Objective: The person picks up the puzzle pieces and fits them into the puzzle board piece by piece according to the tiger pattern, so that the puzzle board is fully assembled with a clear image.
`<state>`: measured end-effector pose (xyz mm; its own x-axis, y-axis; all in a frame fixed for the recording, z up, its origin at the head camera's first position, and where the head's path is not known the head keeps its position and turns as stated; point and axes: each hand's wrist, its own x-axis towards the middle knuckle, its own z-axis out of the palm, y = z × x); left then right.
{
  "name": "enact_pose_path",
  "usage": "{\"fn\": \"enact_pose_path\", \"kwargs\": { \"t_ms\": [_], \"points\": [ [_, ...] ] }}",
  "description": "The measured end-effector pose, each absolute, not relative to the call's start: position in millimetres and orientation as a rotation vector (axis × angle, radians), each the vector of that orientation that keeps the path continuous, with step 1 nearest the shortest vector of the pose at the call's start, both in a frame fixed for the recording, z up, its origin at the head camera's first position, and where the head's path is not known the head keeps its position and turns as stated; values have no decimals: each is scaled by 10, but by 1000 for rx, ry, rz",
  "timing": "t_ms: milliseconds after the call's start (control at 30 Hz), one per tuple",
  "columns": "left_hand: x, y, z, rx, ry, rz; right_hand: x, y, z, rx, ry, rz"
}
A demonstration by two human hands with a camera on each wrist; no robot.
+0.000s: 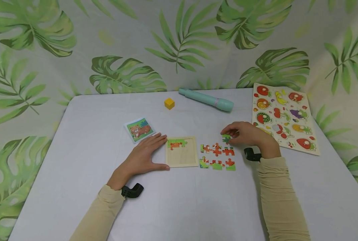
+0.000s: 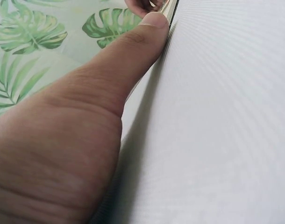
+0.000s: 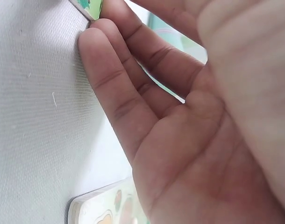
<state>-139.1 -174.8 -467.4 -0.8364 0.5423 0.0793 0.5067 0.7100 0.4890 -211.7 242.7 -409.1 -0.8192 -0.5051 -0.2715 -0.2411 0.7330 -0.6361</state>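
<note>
A square wooden puzzle board (image 1: 182, 159) lies in front of me, with joined green and orange pieces (image 1: 176, 144) along its upper left. My left hand (image 1: 143, 154) rests at the board's left side, fingers straight and thumb (image 2: 133, 46) stretched along its near corner. Right of the board, my right hand (image 1: 246, 135) pinches a green puzzle piece (image 1: 226, 138) by its edges; in the right wrist view this piece (image 3: 92, 7) stands tilted at the fingertips. Below that hand, several loose orange and green puzzle pieces (image 1: 216, 149) lie in rows.
A picture card of a bear (image 1: 140, 130) lies beyond the left hand. Farther back are a yellow cube (image 1: 169, 103) and a mint-green flashlight-shaped tube (image 1: 206, 99). A fruit puzzle board (image 1: 287, 117) lies at the right, close to the right hand.
</note>
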Motion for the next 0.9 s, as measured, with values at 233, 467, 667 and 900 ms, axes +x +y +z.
{"fn": "enact_pose_path", "kwargs": {
  "t_ms": [233,467,667,900],
  "points": [
    [-1385,-1746,-4675,871,2838,785,-2112,2395,-4086,-557,2536,-805],
    [-1391,-1745,-4668,878,2841,782,-2124,2365,-4104,-573,2596,-757],
    [-1393,-1748,-4672,880,2839,784,-2139,2348,-4115,-583,2598,-765],
    [-1395,-1750,-4683,887,2838,782,-2140,2349,-4120,-568,2613,-751]
  ]
}}
